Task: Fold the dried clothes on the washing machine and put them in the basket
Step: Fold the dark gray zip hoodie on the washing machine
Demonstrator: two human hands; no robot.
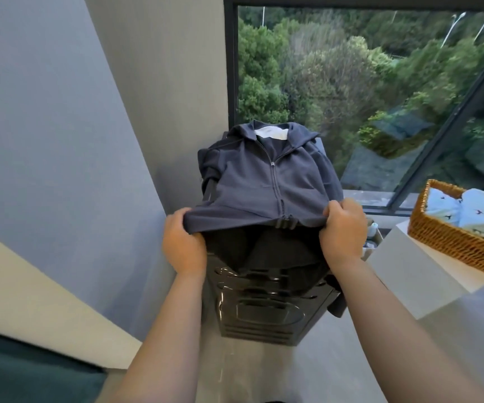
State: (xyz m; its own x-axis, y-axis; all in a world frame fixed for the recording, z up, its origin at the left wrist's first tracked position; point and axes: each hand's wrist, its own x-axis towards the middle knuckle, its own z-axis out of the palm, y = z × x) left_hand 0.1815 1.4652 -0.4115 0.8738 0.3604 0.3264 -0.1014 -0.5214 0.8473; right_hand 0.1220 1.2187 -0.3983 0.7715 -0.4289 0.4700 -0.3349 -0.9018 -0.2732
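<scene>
A dark navy zip-up hoodie (267, 181) lies face up on top of the black washing machine (264, 309), its hood toward the window. My left hand (184, 242) grips the hem at its left corner, and my right hand (344, 228) grips the hem at its right corner. Both lift the bottom edge off the machine, with dark fabric hanging below it. A wicker basket (450, 239) sits on a white surface to the right and holds folded light blue clothes (479, 210).
A grey wall (60, 141) runs close along the machine's left side. A large window (365, 82) with trees outside stands behind the machine. A white counter (415, 271) carries the basket. Grey floor (336, 359) lies below, with a dark teal surface at the bottom left.
</scene>
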